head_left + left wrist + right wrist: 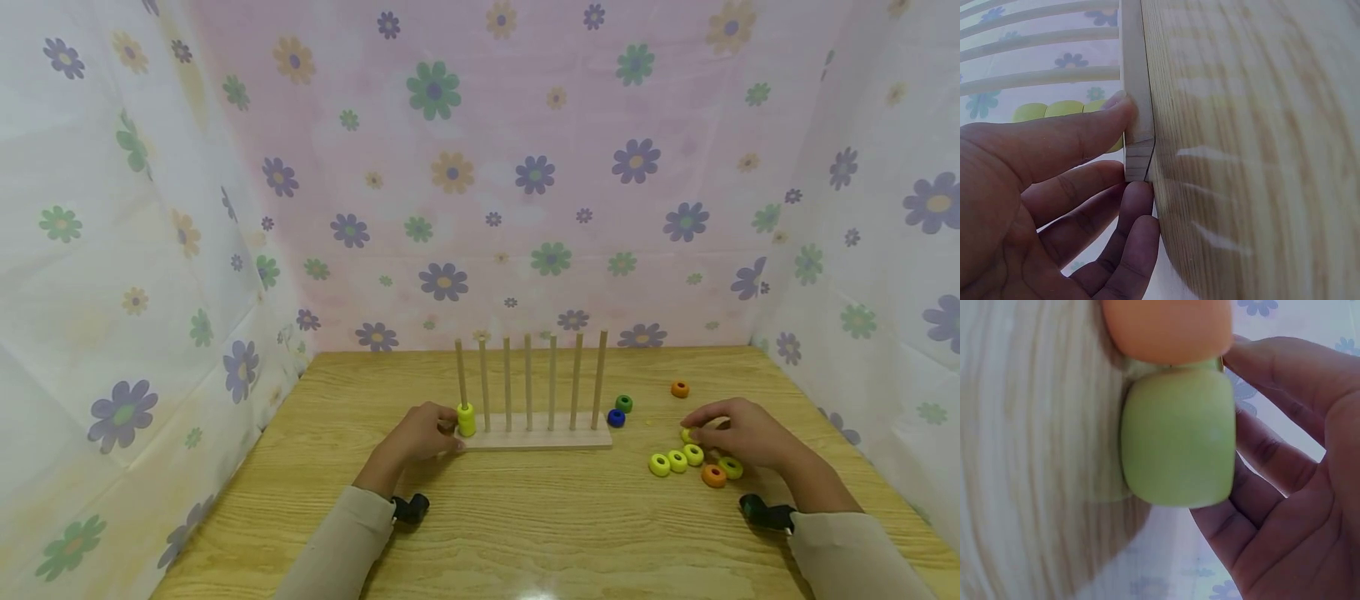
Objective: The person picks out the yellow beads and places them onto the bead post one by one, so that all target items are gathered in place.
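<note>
A wooden rack (536, 443) with several upright pegs stands on the table, and yellow beads (466, 420) are stacked on its leftmost peg. The left hand (422, 433) grips the left end of the base; in the left wrist view its thumb lies on the base (1138, 106) beside the yellow beads (1063, 109). The right hand (742, 433) has thumb and fingertips round a yellow bead (686, 435), partly hidden by them. In the right wrist view a yellow-green bead (1179, 437) and an orange bead (1169, 328) stand before the right hand (1291, 450).
Three yellow beads (678, 461) lie in a row nearer the front, with an orange bead (714, 476) and a yellow-green bead (731, 467) to their right. Right of the rack are a green bead (624, 403) and a blue bead (617, 418). Another orange bead (679, 389) lies farther back.
</note>
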`<state>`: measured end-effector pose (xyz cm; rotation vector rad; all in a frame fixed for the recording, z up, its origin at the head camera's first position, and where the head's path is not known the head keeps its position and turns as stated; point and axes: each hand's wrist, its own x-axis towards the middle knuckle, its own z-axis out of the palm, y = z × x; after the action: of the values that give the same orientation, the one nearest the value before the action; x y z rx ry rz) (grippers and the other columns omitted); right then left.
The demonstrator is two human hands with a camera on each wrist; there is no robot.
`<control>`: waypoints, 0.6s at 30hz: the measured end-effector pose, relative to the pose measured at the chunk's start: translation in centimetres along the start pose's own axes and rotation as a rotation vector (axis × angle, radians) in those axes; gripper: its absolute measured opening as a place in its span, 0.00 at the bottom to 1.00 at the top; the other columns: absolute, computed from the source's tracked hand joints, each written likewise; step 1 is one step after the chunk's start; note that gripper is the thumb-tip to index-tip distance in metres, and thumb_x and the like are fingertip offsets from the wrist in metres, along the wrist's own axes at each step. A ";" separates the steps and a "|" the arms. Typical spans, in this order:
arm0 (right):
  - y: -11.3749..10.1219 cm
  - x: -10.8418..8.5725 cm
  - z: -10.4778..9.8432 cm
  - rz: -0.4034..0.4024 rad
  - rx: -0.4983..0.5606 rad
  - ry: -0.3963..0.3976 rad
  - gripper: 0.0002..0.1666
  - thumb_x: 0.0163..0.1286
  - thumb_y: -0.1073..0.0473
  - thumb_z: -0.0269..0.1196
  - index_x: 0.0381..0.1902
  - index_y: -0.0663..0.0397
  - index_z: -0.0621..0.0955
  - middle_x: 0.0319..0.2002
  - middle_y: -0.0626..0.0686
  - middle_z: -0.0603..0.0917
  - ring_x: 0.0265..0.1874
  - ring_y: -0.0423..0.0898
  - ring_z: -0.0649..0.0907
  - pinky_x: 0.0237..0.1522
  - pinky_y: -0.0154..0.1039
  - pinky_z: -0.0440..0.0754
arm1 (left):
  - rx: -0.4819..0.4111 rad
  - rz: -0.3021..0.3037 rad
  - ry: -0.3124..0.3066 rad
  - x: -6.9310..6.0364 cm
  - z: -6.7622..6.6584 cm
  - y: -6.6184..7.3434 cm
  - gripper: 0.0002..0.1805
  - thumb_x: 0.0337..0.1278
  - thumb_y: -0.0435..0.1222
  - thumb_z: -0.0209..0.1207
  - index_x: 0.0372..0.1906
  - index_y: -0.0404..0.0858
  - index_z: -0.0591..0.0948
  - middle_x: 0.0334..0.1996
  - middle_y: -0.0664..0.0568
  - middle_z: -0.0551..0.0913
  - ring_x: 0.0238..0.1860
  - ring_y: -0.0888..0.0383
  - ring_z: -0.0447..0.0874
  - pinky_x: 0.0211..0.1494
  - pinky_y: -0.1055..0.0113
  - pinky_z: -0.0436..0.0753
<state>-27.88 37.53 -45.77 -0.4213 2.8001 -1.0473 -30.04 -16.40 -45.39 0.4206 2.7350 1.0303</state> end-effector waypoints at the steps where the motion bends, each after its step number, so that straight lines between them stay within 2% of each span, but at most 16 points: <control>1: 0.0 0.0 0.0 -0.001 -0.011 0.003 0.19 0.75 0.51 0.66 0.57 0.54 0.87 0.55 0.60 0.87 0.39 0.41 0.88 0.36 0.36 0.86 | -0.001 -0.003 0.000 0.0 0.0 0.0 0.27 0.55 0.39 0.76 0.62 0.43 0.85 0.59 0.44 0.85 0.56 0.46 0.86 0.53 0.50 0.86; 8: 0.0 -0.1 -0.1 -0.005 -0.059 0.033 0.21 0.71 0.52 0.70 0.58 0.54 0.86 0.55 0.62 0.85 0.47 0.53 0.89 0.37 0.36 0.87 | 0.000 0.006 -0.005 0.0 0.0 0.0 0.26 0.55 0.39 0.76 0.60 0.44 0.86 0.59 0.44 0.85 0.54 0.47 0.86 0.51 0.52 0.87; 18: 0.1 0.0 -0.1 0.017 -0.072 0.057 0.23 0.69 0.51 0.72 0.59 0.50 0.86 0.57 0.62 0.84 0.49 0.56 0.88 0.36 0.37 0.86 | -0.030 -0.002 -0.011 -0.1 -0.1 0.1 0.26 0.56 0.38 0.76 0.61 0.43 0.86 0.61 0.43 0.84 0.52 0.48 0.86 0.44 0.58 0.87</control>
<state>-27.94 37.63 -45.79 -0.3805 2.8936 -0.9724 -29.90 -16.39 -45.25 0.4168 2.7061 1.0646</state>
